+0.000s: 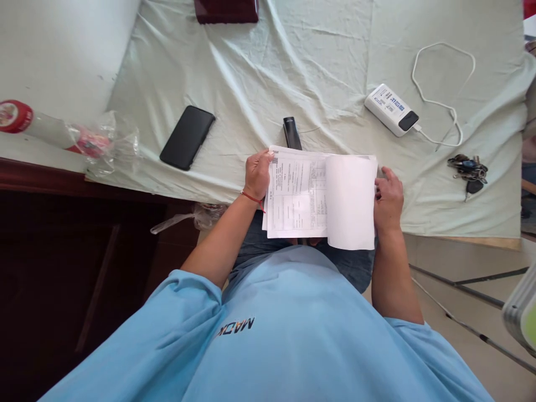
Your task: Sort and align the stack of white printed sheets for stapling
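Observation:
A sheaf of printed papers (297,195) lies at the table's front edge and juts out over my lap. Its top sheet is folded back, so a blank white side shows on the right half. My left hand (257,174) pinches the upper left corner, thumb on top. At the right edge, my right hand (388,198) curls its fingers against the papers; the fingertips are partly hidden. Just beyond the top edge is a black stapler-like object (292,133), its near end covered by the sheets.
A black phone (187,137) lies to the left, near a plastic-wrapped bottle-like item (54,128). To the right are a white power bank (389,109) with a cable (454,111) and a bunch of keys (468,170). A dark red box (226,10) stands at the back of the cloth-covered table (326,61).

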A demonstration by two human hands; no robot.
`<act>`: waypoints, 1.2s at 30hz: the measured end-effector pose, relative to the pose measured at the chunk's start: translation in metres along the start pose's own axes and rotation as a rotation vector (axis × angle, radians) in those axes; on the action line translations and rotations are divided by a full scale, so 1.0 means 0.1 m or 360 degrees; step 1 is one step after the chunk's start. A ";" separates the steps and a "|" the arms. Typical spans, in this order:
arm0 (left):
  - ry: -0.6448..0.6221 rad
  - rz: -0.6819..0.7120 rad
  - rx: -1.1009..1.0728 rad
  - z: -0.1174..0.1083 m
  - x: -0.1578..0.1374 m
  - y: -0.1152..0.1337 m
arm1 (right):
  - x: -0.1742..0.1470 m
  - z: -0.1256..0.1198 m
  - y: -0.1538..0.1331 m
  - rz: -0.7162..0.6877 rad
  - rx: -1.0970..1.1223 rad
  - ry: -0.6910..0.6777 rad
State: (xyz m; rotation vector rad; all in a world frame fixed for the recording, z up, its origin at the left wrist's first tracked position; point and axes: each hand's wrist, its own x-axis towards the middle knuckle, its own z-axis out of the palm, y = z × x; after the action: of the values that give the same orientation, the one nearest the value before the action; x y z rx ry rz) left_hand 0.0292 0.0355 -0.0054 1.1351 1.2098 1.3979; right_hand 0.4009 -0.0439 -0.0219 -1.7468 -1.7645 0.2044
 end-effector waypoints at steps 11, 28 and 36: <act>0.0006 -0.0020 -0.0031 0.01 0.00 0.00 | -0.02 -0.02 -0.02 -0.0092 0.0015 0.0116; -0.0004 -0.0006 0.0010 0.02 0.00 0.01 | -0.02 -0.09 -0.20 -0.0056 -0.0046 0.0217; -0.0041 -0.0014 -0.0067 0.01 0.00 -0.03 | 0.05 -0.12 -0.19 0.0109 0.0111 0.0001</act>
State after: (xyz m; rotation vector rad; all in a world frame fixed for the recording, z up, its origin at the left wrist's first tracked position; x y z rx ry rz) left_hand 0.0300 0.0355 -0.0081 1.1141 1.1606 1.3923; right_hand 0.3919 -0.0448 -0.0012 -1.7581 -1.6787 0.2909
